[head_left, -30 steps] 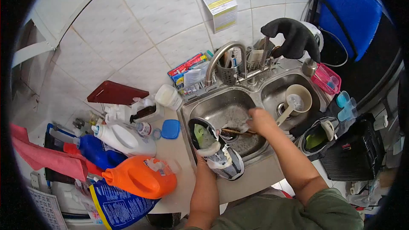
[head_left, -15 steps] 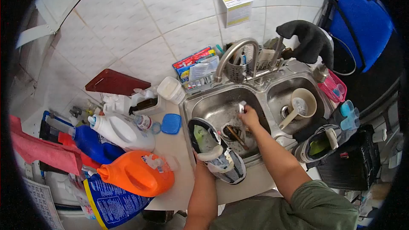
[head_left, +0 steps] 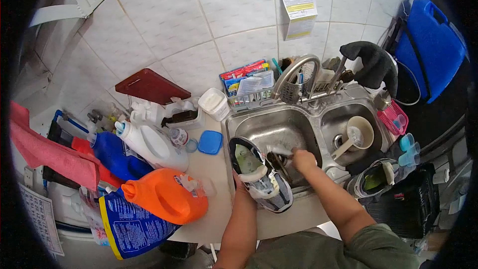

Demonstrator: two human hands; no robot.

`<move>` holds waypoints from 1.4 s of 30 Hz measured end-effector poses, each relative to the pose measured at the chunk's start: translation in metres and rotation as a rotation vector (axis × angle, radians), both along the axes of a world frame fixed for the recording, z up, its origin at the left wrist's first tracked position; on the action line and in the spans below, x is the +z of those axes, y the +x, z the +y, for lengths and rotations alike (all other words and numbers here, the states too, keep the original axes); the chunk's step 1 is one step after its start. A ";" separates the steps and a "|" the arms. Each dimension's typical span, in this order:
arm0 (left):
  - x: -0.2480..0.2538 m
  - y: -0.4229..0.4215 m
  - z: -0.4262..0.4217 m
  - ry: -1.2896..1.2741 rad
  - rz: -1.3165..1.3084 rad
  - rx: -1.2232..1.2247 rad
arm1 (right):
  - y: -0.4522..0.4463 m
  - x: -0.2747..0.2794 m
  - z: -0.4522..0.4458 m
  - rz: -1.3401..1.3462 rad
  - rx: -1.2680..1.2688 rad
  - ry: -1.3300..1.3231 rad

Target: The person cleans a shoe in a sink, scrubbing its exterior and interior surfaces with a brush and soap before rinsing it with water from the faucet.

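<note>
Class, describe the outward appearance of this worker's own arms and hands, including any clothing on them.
A dark green top with a short right sleeve leaves the right forearm bare. The left forearm is bare too. No glove shows on the right hand, nor on the little visible of the left hand. Rings are too small to tell.

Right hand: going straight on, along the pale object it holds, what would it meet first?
The right hand would probably meet the sneaker in the left hand; depth there is unclear.
</note>
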State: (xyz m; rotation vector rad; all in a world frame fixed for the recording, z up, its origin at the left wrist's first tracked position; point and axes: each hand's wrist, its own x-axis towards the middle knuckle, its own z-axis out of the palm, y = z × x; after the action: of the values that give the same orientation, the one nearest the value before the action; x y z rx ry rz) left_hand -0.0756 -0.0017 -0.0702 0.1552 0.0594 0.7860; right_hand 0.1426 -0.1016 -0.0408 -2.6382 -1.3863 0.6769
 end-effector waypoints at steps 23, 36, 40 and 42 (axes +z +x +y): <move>0.023 0.029 -0.008 0.002 0.299 0.103 | -0.099 0.167 -0.030 -0.057 0.192 0.433; 0.015 0.014 -0.010 0.186 0.205 0.056 | -0.088 0.172 -0.059 0.192 0.328 0.248; -0.074 0.013 0.015 -0.182 -0.006 0.013 | -0.087 0.152 -0.039 0.030 0.197 0.440; -0.063 0.013 0.014 -0.144 0.006 -0.013 | -0.093 0.138 -0.037 0.044 0.224 0.446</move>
State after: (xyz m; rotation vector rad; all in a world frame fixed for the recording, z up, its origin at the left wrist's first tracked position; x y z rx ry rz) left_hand -0.0628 0.0123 -0.1331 0.0210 0.1204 0.7657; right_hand 0.0499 -0.1382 0.0970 -2.1355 -1.6137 0.3817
